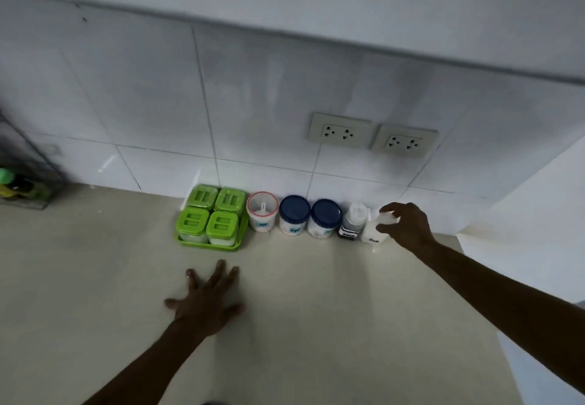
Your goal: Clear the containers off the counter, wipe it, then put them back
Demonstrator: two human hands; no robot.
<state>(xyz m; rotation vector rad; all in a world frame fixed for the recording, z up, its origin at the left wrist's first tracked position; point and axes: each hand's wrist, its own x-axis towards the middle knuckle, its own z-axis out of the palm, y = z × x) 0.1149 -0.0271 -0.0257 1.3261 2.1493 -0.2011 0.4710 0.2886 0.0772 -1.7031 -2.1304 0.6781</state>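
Observation:
A row of containers stands against the tiled wall on the pale counter. From the left: a green tray with several green-lidded boxes, a red-rimmed white jar, two blue-lidded jars, a clear bottle with a dark label and a white bottle. My right hand is closed around the top of the white bottle, which stands on the counter. My left hand lies flat on the counter in front of the tray, fingers spread, holding nothing.
A wire rack with a green-capped bottle stands at the far left by the wall. Two wall sockets sit above the jars. A white side wall closes off the counter on the right.

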